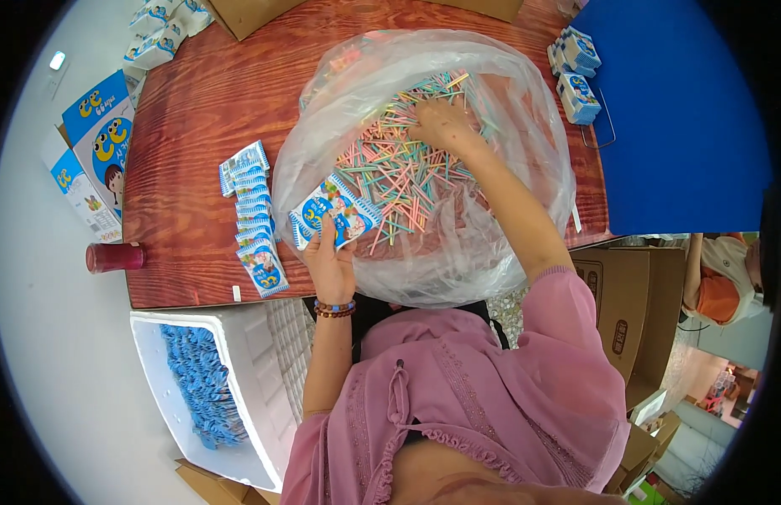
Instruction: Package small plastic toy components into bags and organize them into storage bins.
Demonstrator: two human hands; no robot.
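Observation:
A large clear plastic bag (538, 109) lies spread on the table, full of thin pastel sticks (399, 172) in pink, yellow and blue-green. My left hand (330, 263) grips blue-and-white packets (335, 210) at the bag's near left side, thumb on top; they overlap, and I cannot tell how many there are. Deep among the sticks is my right hand (445, 124), its fingers curled downward and the fingertips hidden. Left of the bag, several similar packets (255, 215) lie in an overlapping row.
A white foam box (268, 396) holding many blue packets stands below the table's left edge. On the wooden table (180, 185) are a red-pink jar (117, 257) and a printed carton (100, 156). Stacked packs (578, 97) sit far right beside a blue surface (677, 126). Another person (723, 278) is at right.

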